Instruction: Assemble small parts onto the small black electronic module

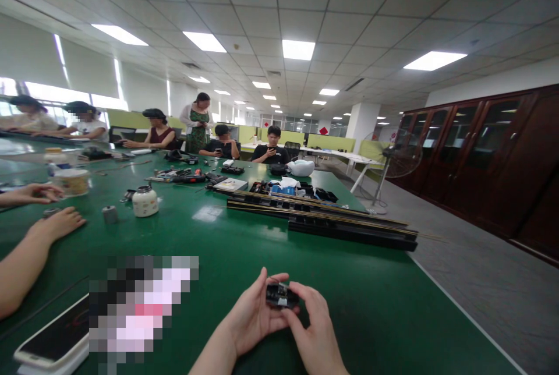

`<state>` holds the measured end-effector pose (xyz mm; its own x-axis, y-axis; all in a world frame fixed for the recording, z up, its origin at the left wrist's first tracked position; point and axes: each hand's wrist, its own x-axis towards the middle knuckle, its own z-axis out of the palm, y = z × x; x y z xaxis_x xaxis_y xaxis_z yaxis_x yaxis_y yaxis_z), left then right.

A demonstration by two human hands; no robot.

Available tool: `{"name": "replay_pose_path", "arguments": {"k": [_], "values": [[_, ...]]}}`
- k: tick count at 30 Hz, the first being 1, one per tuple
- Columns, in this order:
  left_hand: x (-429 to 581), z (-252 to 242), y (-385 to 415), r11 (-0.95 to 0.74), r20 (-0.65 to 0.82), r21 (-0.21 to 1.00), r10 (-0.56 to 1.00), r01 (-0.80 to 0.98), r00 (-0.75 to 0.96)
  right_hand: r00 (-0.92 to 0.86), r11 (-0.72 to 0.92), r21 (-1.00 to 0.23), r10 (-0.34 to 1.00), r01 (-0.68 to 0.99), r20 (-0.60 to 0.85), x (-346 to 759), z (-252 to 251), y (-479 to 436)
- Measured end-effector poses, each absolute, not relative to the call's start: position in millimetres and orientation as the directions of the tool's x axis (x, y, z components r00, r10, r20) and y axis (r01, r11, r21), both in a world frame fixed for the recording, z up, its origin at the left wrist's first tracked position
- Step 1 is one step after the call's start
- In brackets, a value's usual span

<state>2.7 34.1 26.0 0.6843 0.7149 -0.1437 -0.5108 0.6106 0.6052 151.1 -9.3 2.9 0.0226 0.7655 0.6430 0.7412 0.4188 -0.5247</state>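
Low in the head view, a small black plastic casing is held above the green table. Its upturned side looks hollow, with a pale patch and small parts inside that I cannot make out. My left hand cradles it from beneath and the left, palm up with the fingers curled under it. The thumb and fingers of my right hand grip its right end. Some of the left fingers are hidden behind the casing and the right hand.
Left lies a white-edged phone, beside a blurred-out patch. A co-worker's hands rest near a grey cylinder and a white jar. Long black rails with thin brass-coloured rods lie ahead right. Tools and several people are farther back.
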Motion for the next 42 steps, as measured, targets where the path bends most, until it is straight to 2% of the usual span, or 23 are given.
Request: {"name": "replay_pose_path", "arguments": {"k": [11,22,32,42], "values": [[6.7,20.5,34.3,0.618,-0.163,0.573,0.729,-0.538,0.664,-0.077,0.416,-0.468,0.805,0.780,0.588,150.7,6.5,-8.5],[5.8,21.1,34.8,0.593,-0.192,0.630,0.744,-0.501,0.640,-0.033,0.398,-0.497,0.804,0.771,0.593,151.1,5.6,-8.2],[4.9,25.0,35.0,0.597,-0.224,0.620,0.756,-0.509,0.615,-0.024,0.385,-0.515,0.817,0.765,0.576,151.8,4.3,-8.4],[4.4,22.3,35.1,0.599,-0.224,0.635,0.748,-0.488,0.625,-0.028,0.381,-0.477,0.804,0.792,0.594,149.3,7.6,-9.6]]}}
